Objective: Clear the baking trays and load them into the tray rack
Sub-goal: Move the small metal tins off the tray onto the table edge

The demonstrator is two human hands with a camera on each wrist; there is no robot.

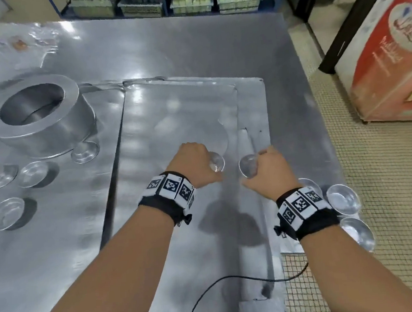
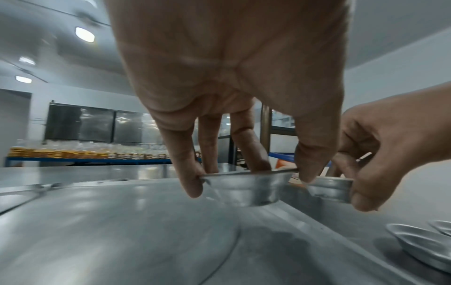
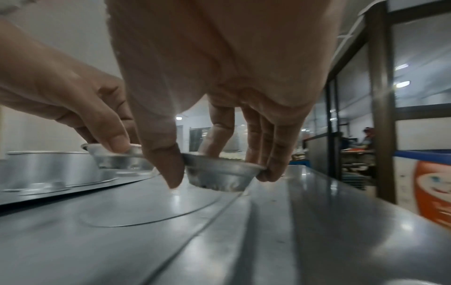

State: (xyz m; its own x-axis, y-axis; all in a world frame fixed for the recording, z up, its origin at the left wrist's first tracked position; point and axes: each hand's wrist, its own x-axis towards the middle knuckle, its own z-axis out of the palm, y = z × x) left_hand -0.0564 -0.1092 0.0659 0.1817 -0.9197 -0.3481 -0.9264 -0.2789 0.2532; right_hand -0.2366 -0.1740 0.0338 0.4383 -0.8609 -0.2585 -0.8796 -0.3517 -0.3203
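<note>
Above the flat grey metal baking tray [image 1: 182,102], left hand [image 1: 190,162] and right hand [image 1: 269,167] each pinch 1 small round silver metal cup [image 2: 244,188] [image 3: 219,176] by its rim.

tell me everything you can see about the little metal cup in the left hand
The small metal cup is a shallow round tin of dull, silvery, slightly scuffed metal, with a thin flared rim and sloping sides that narrow to a flat base. It sits upright and looks empty. The left hand pinches it by the rim from above, fingers on opposite sides, holding it just above the flat baking tray. It sits close beside a similar cup in the right hand.
</note>
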